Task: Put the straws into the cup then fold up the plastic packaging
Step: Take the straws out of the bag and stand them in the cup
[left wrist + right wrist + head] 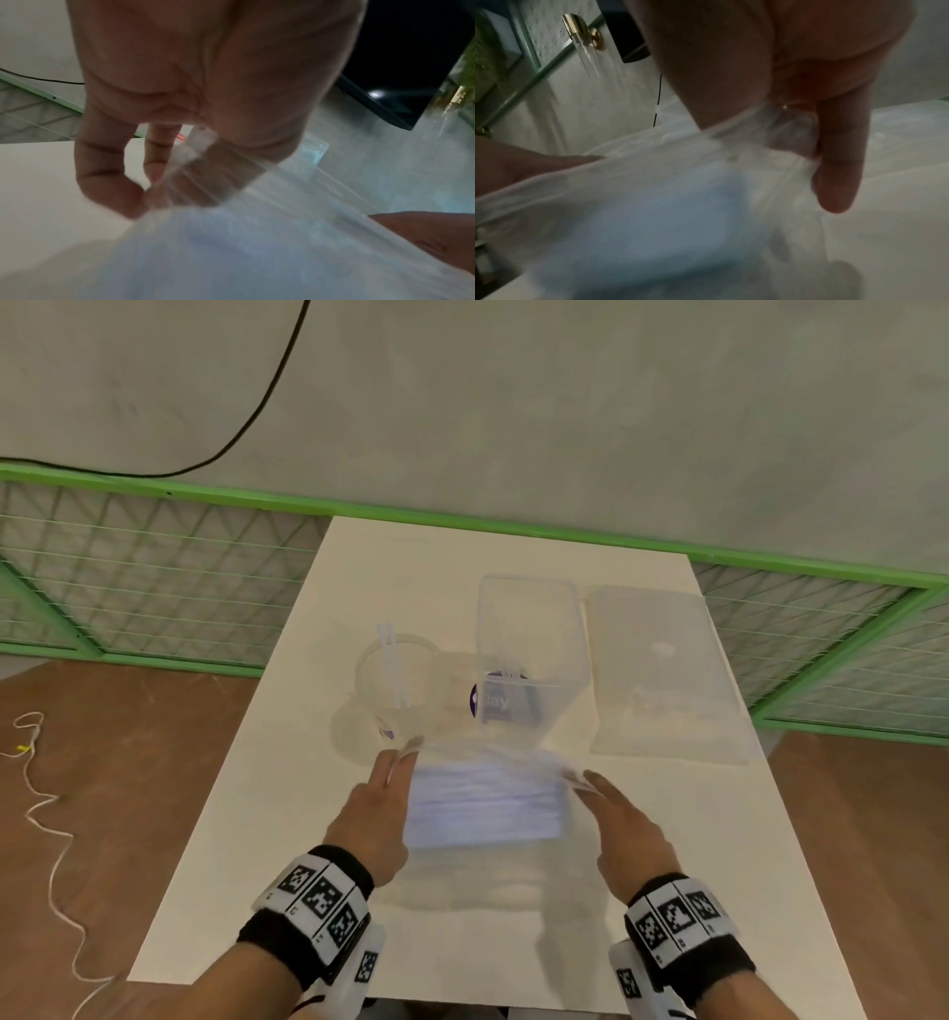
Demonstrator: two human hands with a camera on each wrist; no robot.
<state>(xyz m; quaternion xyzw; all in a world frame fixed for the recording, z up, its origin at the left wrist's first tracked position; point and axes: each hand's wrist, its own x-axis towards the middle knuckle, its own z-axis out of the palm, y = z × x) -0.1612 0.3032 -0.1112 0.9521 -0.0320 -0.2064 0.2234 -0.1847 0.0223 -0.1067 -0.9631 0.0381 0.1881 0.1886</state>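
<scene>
A clear plastic cup stands left of the table's middle with two white straws in it. The clear plastic packaging, with a pale blue panel, hangs blurred above the table between my hands. My left hand pinches its left top corner; in the left wrist view the fingers curl onto the plastic packaging. My right hand pinches the right top corner; in the right wrist view a finger presses the film against the thumb.
A tall clear container with a purple-labelled item inside stands behind the packaging. A flat clear lid lies at the right. The white table is bounded by a green mesh fence; a white cord trails on the floor.
</scene>
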